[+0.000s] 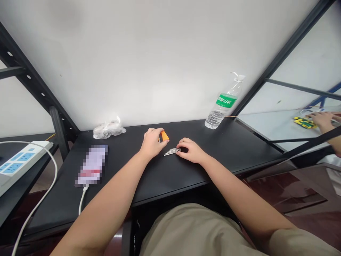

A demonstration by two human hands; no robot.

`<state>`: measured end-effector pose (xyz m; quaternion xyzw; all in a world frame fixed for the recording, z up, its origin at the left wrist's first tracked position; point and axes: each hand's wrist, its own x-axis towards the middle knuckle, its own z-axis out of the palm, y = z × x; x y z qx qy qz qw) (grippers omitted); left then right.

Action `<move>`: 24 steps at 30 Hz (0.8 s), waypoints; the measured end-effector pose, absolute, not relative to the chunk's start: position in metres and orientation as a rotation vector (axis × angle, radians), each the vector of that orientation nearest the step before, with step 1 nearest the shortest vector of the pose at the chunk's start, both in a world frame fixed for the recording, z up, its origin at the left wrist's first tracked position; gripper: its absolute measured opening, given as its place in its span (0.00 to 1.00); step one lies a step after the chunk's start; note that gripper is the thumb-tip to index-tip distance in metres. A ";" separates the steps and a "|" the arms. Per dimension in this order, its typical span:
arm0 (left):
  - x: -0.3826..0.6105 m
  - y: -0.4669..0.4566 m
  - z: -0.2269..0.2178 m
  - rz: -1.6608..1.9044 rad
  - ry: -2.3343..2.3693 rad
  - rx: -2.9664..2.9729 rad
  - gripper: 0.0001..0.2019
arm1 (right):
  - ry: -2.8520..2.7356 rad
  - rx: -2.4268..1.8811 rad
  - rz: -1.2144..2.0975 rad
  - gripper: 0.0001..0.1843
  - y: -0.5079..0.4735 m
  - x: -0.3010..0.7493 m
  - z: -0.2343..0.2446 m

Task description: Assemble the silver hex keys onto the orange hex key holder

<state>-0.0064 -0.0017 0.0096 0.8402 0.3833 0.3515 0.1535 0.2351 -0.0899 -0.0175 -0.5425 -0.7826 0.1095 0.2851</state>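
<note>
My left hand (151, 142) is closed around a small orange holder (164, 135), which pokes out past the fingers. My right hand (191, 149) rests on the black table (234, 149), its fingers curled onto the ends of a fanned row of several silver hex keys (172, 152). The keys lie flat on the table between the two hands, their free ends pointing left toward the left hand.
A phone (92, 165) on a white cable lies at the left. A crumpled plastic bag (108, 128) sits by the wall. A water bottle (224, 104) stands at the back right. A power strip (20, 160) is far left. Another person's hand (323, 120) works at the right.
</note>
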 end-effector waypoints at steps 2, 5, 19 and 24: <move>-0.007 -0.002 0.010 1.009 1.096 2.411 0.21 | -2.078 -1.447 0.274 0.11 -0.091 0.233 -0.016; -0.007 -0.002 0.009 1.008 1.076 2.396 0.22 | -2.088 -1.422 0.198 0.07 -0.095 0.228 -0.013; -0.007 0.002 0.000 0.945 0.846 1.930 0.25 | -2.377 -1.544 -0.051 0.05 -0.105 0.208 0.002; -0.007 0.003 -0.003 1.009 0.788 1.764 0.25 | -2.454 -1.551 -0.129 0.07 -0.103 0.201 0.008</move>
